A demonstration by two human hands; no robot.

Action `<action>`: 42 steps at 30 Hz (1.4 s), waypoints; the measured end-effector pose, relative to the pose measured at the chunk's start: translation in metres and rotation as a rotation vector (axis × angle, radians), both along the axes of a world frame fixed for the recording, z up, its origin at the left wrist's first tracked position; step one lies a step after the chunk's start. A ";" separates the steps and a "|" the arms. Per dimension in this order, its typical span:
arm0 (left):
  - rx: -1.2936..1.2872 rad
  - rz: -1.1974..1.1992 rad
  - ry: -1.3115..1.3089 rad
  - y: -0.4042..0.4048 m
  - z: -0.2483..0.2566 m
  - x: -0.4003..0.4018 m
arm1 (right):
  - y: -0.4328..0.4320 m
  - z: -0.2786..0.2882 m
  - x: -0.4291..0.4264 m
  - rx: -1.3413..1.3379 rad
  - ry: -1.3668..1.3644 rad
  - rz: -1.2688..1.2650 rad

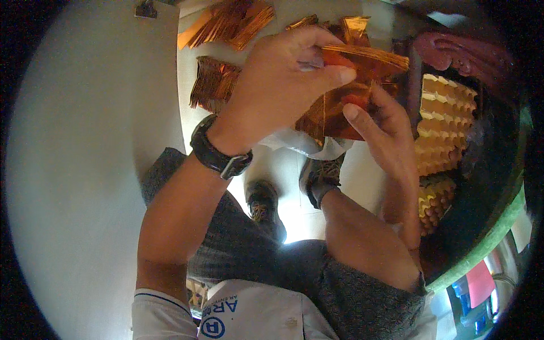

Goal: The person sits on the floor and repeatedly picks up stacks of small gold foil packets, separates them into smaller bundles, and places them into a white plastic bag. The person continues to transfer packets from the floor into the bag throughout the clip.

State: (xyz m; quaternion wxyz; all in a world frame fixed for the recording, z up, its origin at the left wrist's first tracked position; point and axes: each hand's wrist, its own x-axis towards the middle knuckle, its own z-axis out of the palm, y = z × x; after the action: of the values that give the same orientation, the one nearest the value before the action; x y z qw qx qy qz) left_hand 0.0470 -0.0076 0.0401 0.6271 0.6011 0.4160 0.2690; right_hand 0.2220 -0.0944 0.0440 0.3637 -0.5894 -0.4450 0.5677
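My left hand (284,80), with a black watch on its wrist, pinches a stack of folded orange-gold foil paper (369,55) between thumb and fingers. Just below and to the right, my right hand (382,119) has its thumb and fingertips closed on a reddish-orange foil sheet (344,123). Part of that sheet lies behind my fingers. Under both hands is a whitish plastic bag (297,142) with more folded foil in it, partly hidden.
Fanned foil bundles (214,80) and another foil pile (238,25) lie on the pale floor at the upper left. Rows of folded gold paper (444,123) stand at the right beside reddish carved wood (463,55). My shoes (261,204) are below the bag.
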 end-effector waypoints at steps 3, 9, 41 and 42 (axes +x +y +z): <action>0.007 -0.013 -0.017 -0.003 -0.003 0.001 | -0.001 0.000 -0.004 -0.004 -0.060 -0.047; 0.024 -0.020 0.141 0.007 -0.002 -0.007 | -0.013 -0.011 -0.001 -0.124 -0.060 -0.215; 0.694 -0.052 0.775 0.000 -0.050 -0.011 | -0.040 -0.093 -0.016 -0.173 -0.456 0.034; 0.677 -0.090 0.728 -0.006 -0.047 -0.003 | -0.045 -0.097 -0.014 -0.224 -0.397 0.003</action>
State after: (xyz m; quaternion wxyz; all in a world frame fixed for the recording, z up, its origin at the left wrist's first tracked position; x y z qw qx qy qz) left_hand 0.0437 -0.0137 -0.0071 0.2219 0.8431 0.4710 0.1345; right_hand 0.2076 -0.1397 -0.0529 0.2007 -0.7256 -0.4428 0.4869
